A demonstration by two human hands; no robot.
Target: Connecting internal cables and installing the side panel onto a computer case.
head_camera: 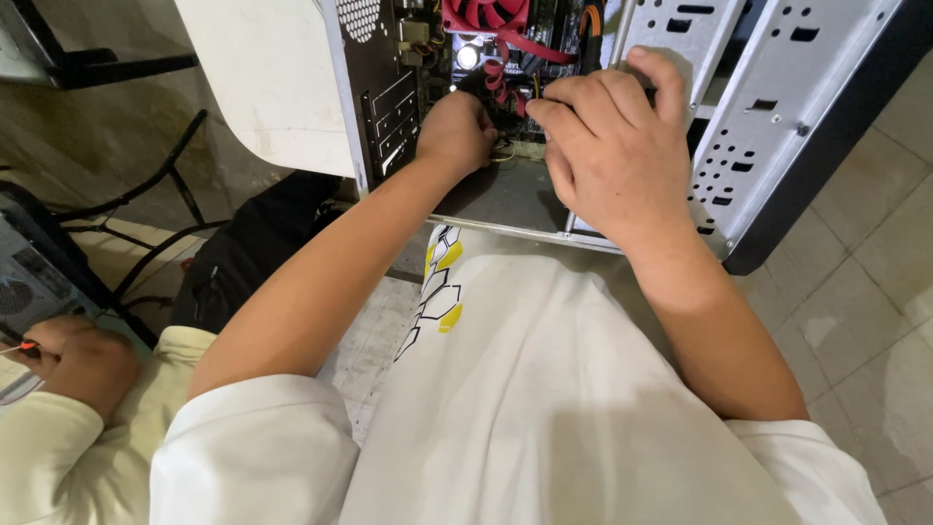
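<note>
Both our hands reach into the open computer case [777, 87]. Our left hand [455, 131] is curled into a loose fist low over the motherboard [530, 49], fingers hidden, so we cannot tell what they hold. Our right hand [612, 146] pinches narrow, fingertips aimed left toward the bundle of red cables [501, 78], which runs down from the red fan [486, 14]. That bundle lies between our hands, nearer our left.

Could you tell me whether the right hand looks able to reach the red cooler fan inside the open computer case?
Probably yes: the right hand is already inside the open case, with the red fan just above and nothing visibly between.
</note>
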